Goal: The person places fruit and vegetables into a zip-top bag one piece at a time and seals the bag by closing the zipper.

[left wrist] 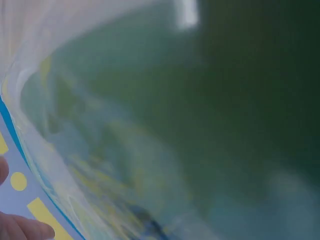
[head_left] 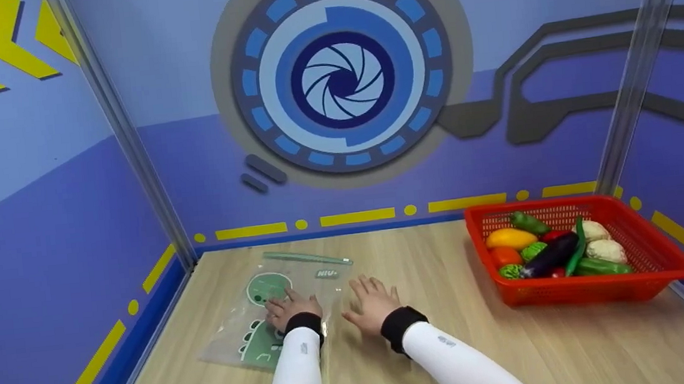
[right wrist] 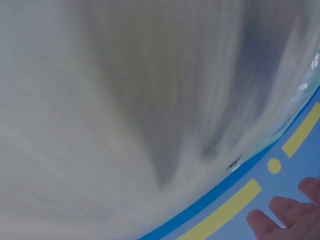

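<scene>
A clear zip bag [head_left: 306,277] with a green cartoon print and a green slider closure lies flat on the wooden table, its zip edge toward the back wall. My left hand [head_left: 294,310] rests on the middle of the bag, fingers spread over the print. Just right of the bag is my right hand [head_left: 373,307], palm down with fingers spread, its fingertips close to the bag's right edge. Neither hand holds anything. In the left wrist view the bag's green print [left wrist: 125,100] fills most of the picture, and fingertips [left wrist: 30,227] show at the lower left.
A red plastic basket [head_left: 584,291] stands at the right of the table, holding several vegetables, among them an eggplant [head_left: 550,255], a yellow mango-like piece [head_left: 511,238] and green peppers. Blue printed panels [head_left: 189,169] wall in the table [head_left: 425,272] at the back and sides.
</scene>
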Tool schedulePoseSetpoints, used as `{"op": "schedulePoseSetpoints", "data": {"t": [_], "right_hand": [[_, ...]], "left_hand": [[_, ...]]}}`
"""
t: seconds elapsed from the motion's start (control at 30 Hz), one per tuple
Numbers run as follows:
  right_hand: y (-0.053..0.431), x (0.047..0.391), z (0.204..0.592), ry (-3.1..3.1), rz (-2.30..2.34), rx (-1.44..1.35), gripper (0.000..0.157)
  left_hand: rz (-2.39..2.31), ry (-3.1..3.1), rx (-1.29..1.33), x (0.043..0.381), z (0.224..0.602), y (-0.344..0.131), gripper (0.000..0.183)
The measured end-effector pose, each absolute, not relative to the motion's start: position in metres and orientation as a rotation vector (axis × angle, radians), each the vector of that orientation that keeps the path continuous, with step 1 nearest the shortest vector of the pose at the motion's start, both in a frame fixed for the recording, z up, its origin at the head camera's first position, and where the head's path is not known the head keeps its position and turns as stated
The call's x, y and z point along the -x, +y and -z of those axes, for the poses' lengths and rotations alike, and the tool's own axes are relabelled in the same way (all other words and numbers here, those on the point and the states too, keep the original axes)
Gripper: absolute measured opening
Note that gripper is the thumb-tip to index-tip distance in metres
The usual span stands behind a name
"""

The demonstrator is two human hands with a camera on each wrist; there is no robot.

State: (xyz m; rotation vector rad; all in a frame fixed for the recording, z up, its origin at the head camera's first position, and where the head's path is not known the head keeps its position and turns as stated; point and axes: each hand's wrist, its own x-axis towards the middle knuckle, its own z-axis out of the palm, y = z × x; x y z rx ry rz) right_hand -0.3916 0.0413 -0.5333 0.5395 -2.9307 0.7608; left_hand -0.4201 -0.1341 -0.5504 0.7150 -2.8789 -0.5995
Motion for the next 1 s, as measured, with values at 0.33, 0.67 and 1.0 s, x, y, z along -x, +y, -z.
{"op": "schedulePoseSetpoints", "data": {"t": [0.33,0.67,1.0], "right_hand": [[0.026,0.389,0.540,-2.950,-0.737,-0.566,0.063],[0.036,0.397,0.543,-2.932,-0.712,-0.524,0.056],[0.054,0.394,0.541,-3.043,-0.629,-0.492,0.038]], "left_hand": [[0.581,-2.992,-0.646,0.418,0.556,-0.123,0.075],[0.447,-3.162,-0.157,0.408,0.531,-0.115,0.046],[0.581,-3.209,-0.035,0.386,0.502,-0.114,0.035]]}}
